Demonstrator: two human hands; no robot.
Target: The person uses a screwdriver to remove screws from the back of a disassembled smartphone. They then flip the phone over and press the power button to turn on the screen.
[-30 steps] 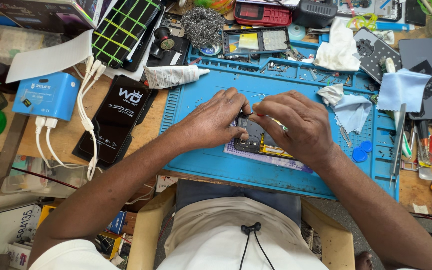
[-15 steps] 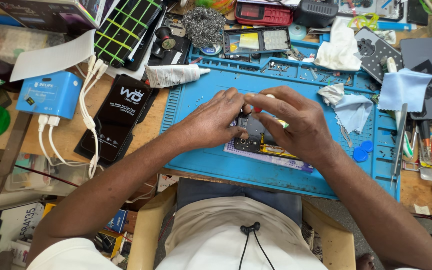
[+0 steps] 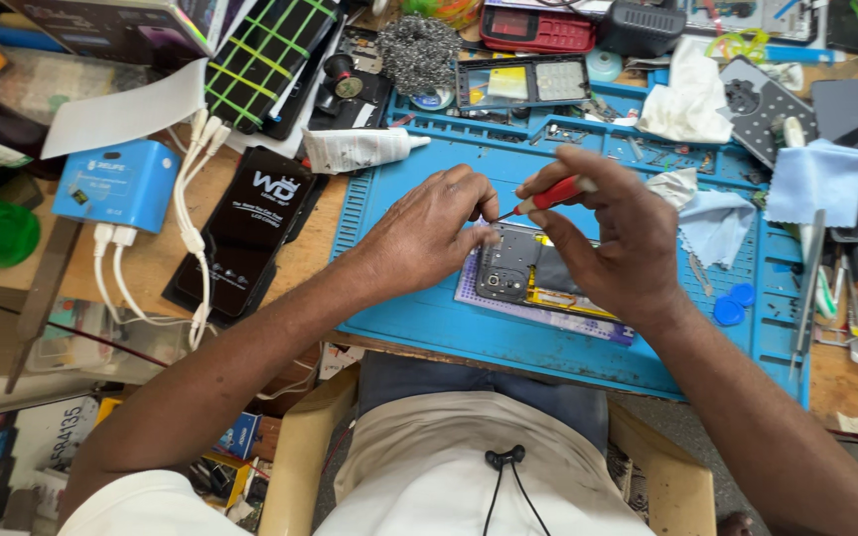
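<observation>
Blue silicone work mat (image 3: pixel 419 328) at frame centre carries the opened phone (image 3: pixel 523 273), back cover off, lying on a pale gridded pad. Right hand (image 3: pixel 613 243) is pinched closed on a red-handled screwdriver (image 3: pixel 546 197), tip angled down-left toward the phone's upper edge. Left hand (image 3: pixel 429 233) rests on the phone's left end, fingers curled, steadying. Judged step: screw work on the phone's inner frame. Next move calls for a square-seated tip and light, steady pressure.
</observation>
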